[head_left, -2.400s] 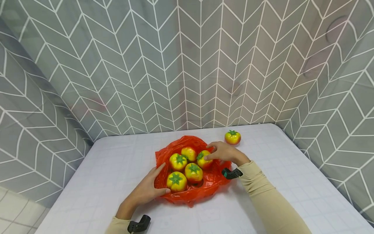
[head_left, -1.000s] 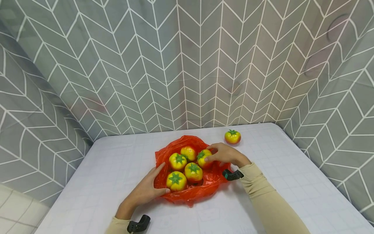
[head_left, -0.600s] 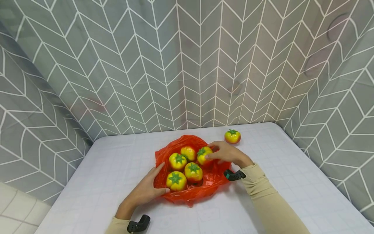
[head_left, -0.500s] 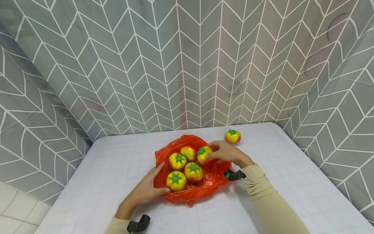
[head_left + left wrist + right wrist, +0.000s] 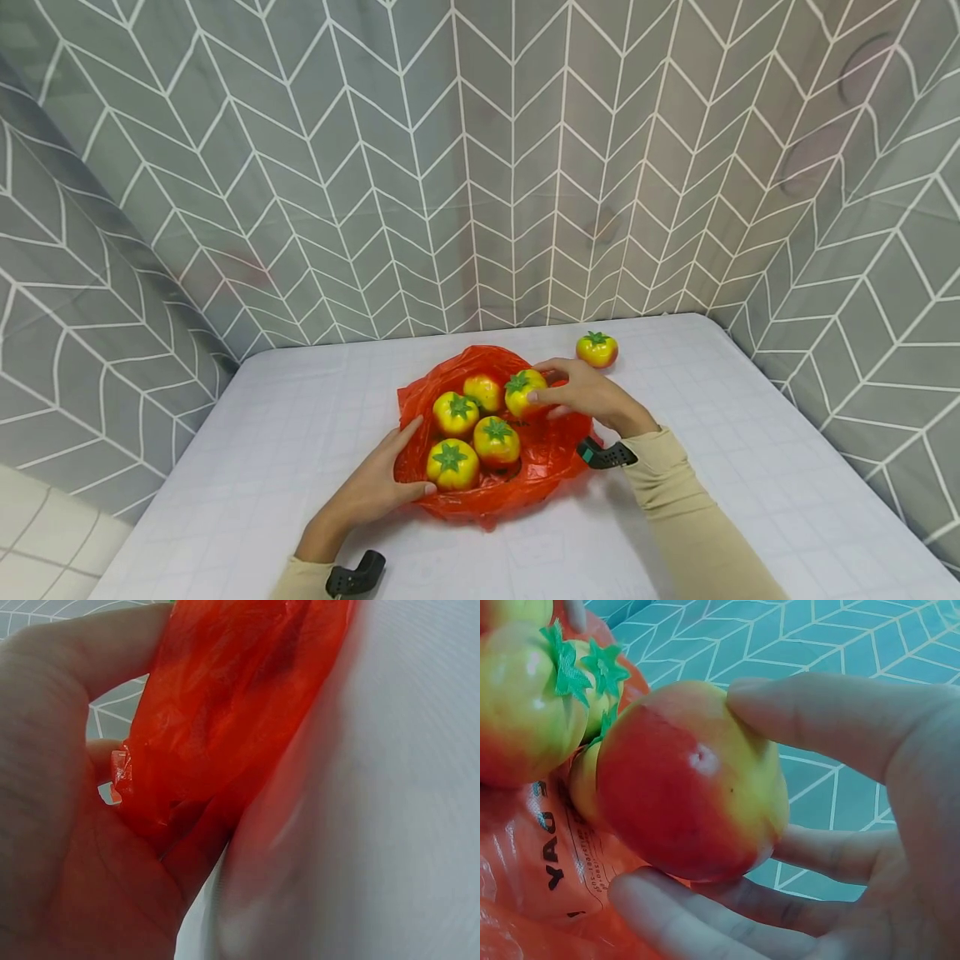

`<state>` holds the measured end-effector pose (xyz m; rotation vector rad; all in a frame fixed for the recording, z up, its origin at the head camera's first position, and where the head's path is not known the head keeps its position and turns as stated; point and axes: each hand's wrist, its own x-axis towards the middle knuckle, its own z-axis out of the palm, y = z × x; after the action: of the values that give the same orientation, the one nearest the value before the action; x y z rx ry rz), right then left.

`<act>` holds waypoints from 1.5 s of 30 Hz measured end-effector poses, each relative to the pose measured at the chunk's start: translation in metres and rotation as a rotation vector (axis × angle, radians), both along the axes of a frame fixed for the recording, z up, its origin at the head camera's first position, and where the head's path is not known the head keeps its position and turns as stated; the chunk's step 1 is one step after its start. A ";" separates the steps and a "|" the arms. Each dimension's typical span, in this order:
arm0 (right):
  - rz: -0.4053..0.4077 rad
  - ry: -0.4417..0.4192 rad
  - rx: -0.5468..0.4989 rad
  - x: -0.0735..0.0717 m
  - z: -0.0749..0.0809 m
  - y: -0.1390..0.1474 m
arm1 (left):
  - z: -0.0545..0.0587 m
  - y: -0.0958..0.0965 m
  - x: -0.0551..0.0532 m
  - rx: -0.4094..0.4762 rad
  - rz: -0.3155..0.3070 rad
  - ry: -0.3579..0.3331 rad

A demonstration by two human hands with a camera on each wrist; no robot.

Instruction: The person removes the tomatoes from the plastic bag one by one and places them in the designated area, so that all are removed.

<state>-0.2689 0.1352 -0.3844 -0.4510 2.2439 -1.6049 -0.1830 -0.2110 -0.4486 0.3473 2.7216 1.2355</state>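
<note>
An opened red plastic bag (image 5: 551,454) lies on the table with several yellow-and-red tomatoes in it, each with a green star-shaped leaf top. At its left side, my left hand (image 5: 375,483) grips the bag's edge, thumb on the near rim. The left wrist view shows the red film (image 5: 225,697) between thumb and fingers. My right hand (image 5: 588,392) holds a tomato (image 5: 522,392) at the bag's right side. In the right wrist view this tomato (image 5: 682,780) shows its red underside, held between thumb and fingers. Another tomato (image 5: 457,463) lies near the left thumb.
One more tomato (image 5: 597,350) stands outside the bag, behind the right hand. The white-covered table (image 5: 315,400) backs onto a grey curtain (image 5: 487,167) with white zigzag lines. Black bands (image 5: 606,454) are on both wrists.
My right hand has raised its tomato slightly and shifted a little up and right in the head view. My left hand and the other tomatoes stay in place.
</note>
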 end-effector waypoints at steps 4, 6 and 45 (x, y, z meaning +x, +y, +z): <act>-0.007 -0.002 -0.035 0.001 -0.001 0.000 | -0.001 -0.001 0.000 0.002 -0.002 0.001; -0.010 -0.002 -0.051 0.002 0.000 0.000 | -0.001 -0.001 0.000 0.001 -0.002 0.004; -0.008 0.040 -0.171 0.007 0.009 0.022 | -0.001 0.000 -0.001 -0.014 0.021 -0.019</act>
<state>-0.2624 0.1572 -0.3759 -0.5227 2.1483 -1.8153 -0.1835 -0.2107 -0.4498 0.3041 2.7239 1.2179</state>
